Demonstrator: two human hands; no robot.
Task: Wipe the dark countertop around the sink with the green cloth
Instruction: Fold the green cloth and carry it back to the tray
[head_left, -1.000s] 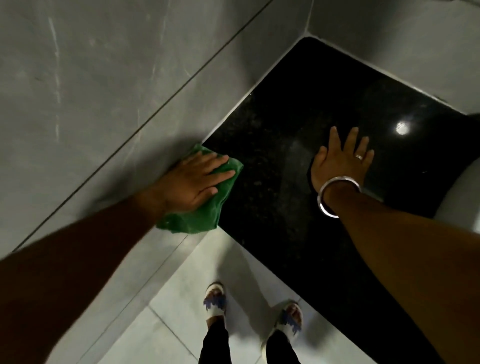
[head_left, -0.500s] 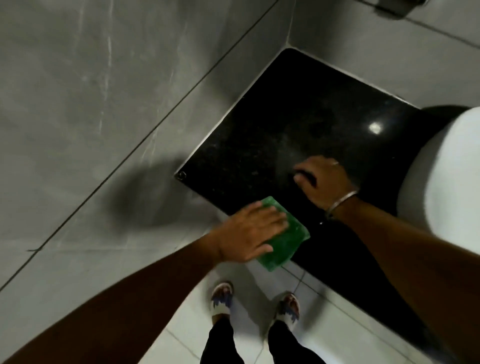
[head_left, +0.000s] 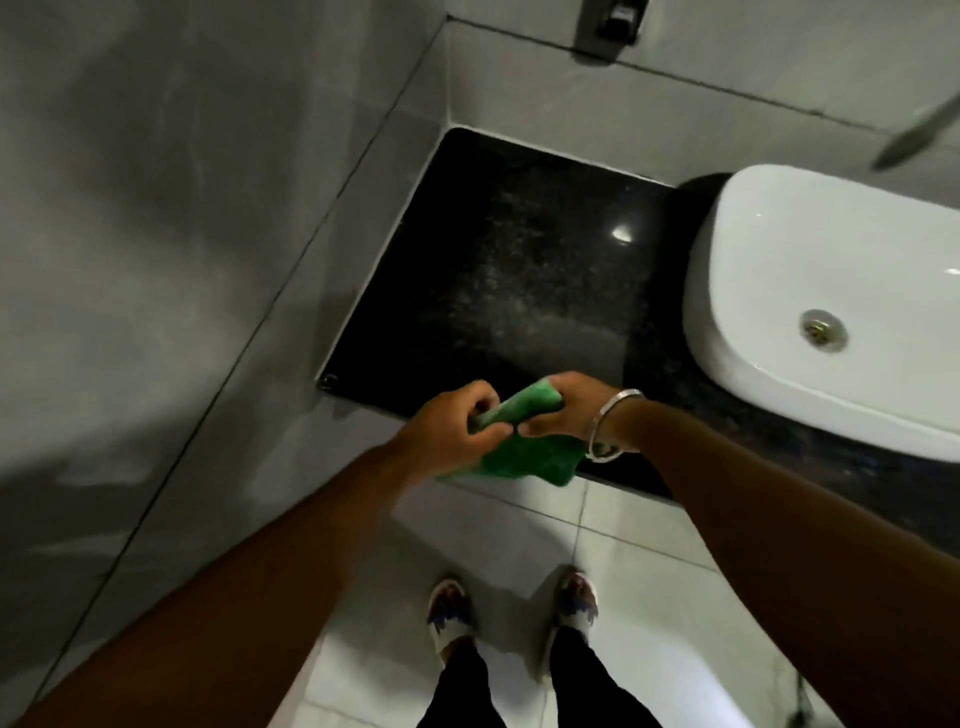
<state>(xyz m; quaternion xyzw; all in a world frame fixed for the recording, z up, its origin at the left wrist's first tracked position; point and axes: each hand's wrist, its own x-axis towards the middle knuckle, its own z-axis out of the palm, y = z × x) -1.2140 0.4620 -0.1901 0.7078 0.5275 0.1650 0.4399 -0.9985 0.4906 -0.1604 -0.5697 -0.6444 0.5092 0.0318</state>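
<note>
The green cloth (head_left: 524, 457) hangs bunched over the front edge of the dark countertop (head_left: 519, 270). My left hand (head_left: 452, 426) pinches its left part, fingers closed. Touching it from the right, my right hand (head_left: 566, 405), with a silver bangle on the wrist, grips the cloth's upper part. Both hands hold the cloth just above the counter's near edge. The white sink (head_left: 831, 312) sits on the counter to the right, its drain visible. The counter surface shows pale streaks and a light reflection.
Grey tiled walls (head_left: 182, 234) enclose the counter on the left and back. A dark wall fixture (head_left: 613, 26) is mounted at the top. A blurred tap spout (head_left: 914, 135) reaches over the sink. My feet (head_left: 514, 608) stand on the light tiled floor below.
My left hand slid the cloth from the wall corner along the front edge to the right. My right hand left the counter surface and took hold of the cloth. The view shifted, revealing the sink.
</note>
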